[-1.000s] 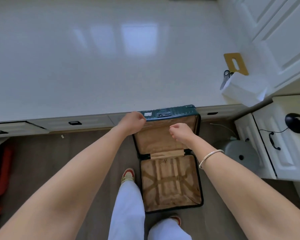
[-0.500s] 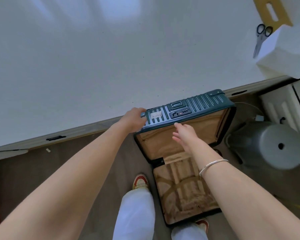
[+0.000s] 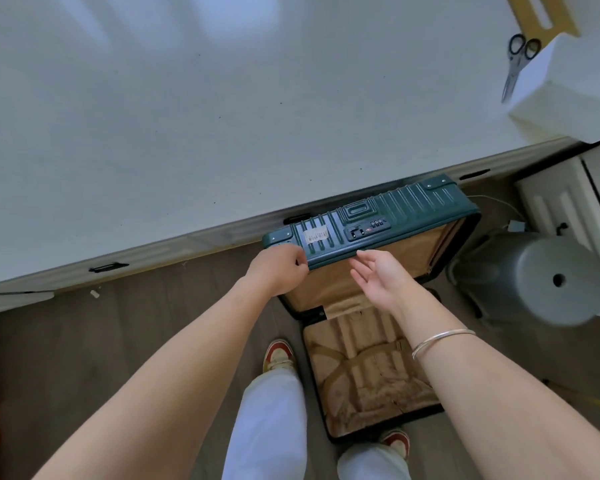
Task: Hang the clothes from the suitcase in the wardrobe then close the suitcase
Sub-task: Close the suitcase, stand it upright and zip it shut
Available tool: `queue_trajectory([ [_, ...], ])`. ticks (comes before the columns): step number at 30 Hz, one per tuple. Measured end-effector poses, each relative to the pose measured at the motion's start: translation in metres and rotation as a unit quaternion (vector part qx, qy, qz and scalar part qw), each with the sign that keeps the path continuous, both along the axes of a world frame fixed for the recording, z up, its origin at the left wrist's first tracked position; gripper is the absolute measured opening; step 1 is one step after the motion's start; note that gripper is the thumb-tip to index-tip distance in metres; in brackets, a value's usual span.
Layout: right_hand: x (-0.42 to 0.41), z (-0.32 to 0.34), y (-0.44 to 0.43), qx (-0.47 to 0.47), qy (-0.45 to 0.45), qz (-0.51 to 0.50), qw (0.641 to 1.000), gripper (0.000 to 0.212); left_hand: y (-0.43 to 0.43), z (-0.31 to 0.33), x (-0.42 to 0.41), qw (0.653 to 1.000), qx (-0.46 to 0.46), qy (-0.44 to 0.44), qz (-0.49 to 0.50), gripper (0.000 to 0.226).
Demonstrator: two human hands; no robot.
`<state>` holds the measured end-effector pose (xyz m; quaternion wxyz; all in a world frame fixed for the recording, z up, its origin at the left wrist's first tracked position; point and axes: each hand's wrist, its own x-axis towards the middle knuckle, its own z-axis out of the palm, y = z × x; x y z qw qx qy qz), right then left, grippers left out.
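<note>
Suitcase [image 3: 371,223] on the floor, green lid half raised, its top edge near the white platform [image 3: 222,133]. Left hand [image 3: 278,268] grips the lid's near-left rim. Right hand [image 3: 378,275] spread, fingers straight, just under the rim. Grey stool [image 3: 534,275] close on the right; wood floor [image 3: 174,306] on the left.

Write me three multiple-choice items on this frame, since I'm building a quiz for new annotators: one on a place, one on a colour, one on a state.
1. Where do the scissors lie? A) on a hook B) on the white surface, far right C) on a chair
2. What colour is the suitcase's shell? A) red B) teal C) white
3. How is the right hand? A) open, fingers spread B) gripping the scissors C) a fist
Answers: 1 B, beside a white box; 2 B, its ribbed side is teal; 3 A, fingers loose near the suitcase's edge.
</note>
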<state>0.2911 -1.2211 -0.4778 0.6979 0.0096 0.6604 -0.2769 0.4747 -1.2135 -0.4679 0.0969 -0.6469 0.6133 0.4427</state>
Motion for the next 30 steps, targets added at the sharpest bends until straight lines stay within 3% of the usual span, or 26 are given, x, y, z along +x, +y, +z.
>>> queue_trajectory([
  [9,-0.062,0.035,0.095,0.008,-0.005,0.029,1.000,0.045,0.097,0.019,-0.063,0.994,-0.090,-0.001,0.070,0.021],
  [14,-0.099,0.050,0.163,0.025,-0.026,0.021,0.999,0.062,0.161,0.027,-0.096,0.972,-0.183,-0.059,0.132,0.051],
  [17,-0.121,0.040,0.203,0.059,-0.004,0.013,0.998,0.070,0.197,0.023,-0.113,0.974,-0.154,-0.079,0.148,0.062],
  [20,-0.140,0.022,0.245,0.076,0.011,0.011,0.997,0.062,0.236,0.016,-0.125,0.973,-0.104,-0.053,0.200,0.050],
  [25,-0.155,-0.006,0.297,0.079,0.002,0.022,0.997,0.050,0.294,-0.011,-0.131,0.950,-0.066,0.067,0.297,0.038],
  [30,-0.145,-0.031,0.336,0.068,0.009,0.036,0.997,0.066,0.332,-0.034,-0.132,0.935,-0.059,0.115,0.330,0.029],
])
